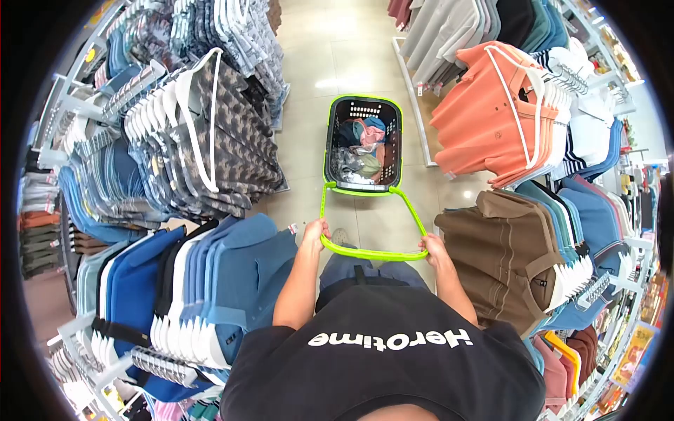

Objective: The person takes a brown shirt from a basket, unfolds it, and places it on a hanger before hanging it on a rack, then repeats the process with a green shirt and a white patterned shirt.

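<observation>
Both hands, left hand point(315, 230) and right hand point(434, 247), grip the basket handle point(372, 254).

"Herotime" on black shirt point(386, 365)

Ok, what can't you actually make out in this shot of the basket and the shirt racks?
Head view only:
- Clothes in the basket: heaped, so the lower pieces are hidden.
- Basket wheels or underside: hidden by the basket itself.
- Left hand and right hand palms: wrapped round the green handle.
- Tag on the blue shirts: too small.
- Racks at the edges: cut off.
</observation>
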`<action>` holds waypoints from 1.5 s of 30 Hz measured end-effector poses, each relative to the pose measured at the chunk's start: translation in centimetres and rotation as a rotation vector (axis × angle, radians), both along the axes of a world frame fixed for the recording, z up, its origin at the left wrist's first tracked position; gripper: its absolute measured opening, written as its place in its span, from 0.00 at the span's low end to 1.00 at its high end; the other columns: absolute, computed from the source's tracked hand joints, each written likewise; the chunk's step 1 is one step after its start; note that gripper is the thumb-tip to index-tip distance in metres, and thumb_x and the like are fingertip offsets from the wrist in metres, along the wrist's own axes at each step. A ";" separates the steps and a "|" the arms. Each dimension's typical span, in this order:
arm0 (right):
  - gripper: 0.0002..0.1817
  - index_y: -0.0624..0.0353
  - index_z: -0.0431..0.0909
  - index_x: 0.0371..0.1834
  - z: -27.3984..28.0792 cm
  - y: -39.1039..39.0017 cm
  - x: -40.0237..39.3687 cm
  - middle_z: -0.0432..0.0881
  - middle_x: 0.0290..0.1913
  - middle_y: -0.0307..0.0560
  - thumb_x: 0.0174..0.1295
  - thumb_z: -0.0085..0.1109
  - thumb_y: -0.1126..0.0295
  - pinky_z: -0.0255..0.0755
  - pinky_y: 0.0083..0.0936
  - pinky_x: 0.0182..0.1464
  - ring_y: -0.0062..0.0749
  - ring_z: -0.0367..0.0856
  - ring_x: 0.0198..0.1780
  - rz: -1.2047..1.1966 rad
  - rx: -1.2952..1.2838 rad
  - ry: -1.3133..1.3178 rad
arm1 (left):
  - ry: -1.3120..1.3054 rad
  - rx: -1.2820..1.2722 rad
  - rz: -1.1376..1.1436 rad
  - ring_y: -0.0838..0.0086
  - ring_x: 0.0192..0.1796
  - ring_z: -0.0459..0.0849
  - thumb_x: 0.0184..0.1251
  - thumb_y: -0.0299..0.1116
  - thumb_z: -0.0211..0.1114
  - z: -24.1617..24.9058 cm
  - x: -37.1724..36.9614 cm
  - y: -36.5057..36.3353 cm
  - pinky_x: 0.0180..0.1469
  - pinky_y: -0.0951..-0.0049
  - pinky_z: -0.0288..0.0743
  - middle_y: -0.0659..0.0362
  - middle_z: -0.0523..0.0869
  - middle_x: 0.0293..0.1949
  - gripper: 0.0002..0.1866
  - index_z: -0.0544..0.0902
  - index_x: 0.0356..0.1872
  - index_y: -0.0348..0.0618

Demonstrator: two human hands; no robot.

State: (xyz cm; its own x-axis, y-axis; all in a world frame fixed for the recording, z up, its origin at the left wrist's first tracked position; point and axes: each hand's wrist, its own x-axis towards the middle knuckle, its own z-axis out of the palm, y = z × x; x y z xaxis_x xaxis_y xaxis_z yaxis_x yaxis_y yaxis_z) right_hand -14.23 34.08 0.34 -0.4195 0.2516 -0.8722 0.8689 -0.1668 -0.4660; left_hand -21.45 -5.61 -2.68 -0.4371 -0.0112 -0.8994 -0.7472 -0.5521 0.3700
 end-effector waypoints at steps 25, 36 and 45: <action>0.24 0.49 0.78 0.54 8.4 2.7 -31.4 0.74 0.28 0.34 0.75 0.45 0.43 0.71 0.20 0.25 0.18 0.72 0.22 -0.221 0.063 0.490 | 0.226 -0.076 -0.140 0.70 0.38 0.79 0.73 0.68 0.46 5.8 -21.5 6.2 0.41 0.63 0.77 0.52 0.80 0.48 0.32 0.76 0.58 0.53; 0.27 0.58 0.72 0.67 -3.3 7.0 -42.2 0.79 0.36 0.45 0.77 0.45 0.50 0.76 0.29 0.34 0.30 0.75 0.31 0.136 0.311 0.627 | 0.184 -0.294 -0.100 0.71 0.42 0.79 0.67 0.79 0.32 4.0 -33.2 8.6 0.45 0.64 0.77 0.56 0.76 0.42 0.46 0.71 0.65 0.51; 0.34 0.64 0.66 0.70 -19.7 5.5 -41.9 0.73 0.63 0.68 0.66 0.61 0.55 0.66 0.46 0.64 0.60 0.73 0.63 0.547 0.783 0.298 | 0.561 -1.077 -0.637 0.67 0.29 0.83 0.75 0.52 0.58 -1.1 -43.0 7.6 0.33 0.62 0.76 0.55 0.82 0.27 0.25 0.76 0.59 0.42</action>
State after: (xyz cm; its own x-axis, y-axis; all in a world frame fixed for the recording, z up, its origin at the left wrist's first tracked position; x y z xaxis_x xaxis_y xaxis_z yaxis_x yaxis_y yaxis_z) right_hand -56.16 39.56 -19.34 -0.8241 0.4169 -0.3835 0.5638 0.6684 -0.4851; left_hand -64.44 1.96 -3.74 -0.9288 -0.2471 -0.2762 -0.3701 0.5776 0.7276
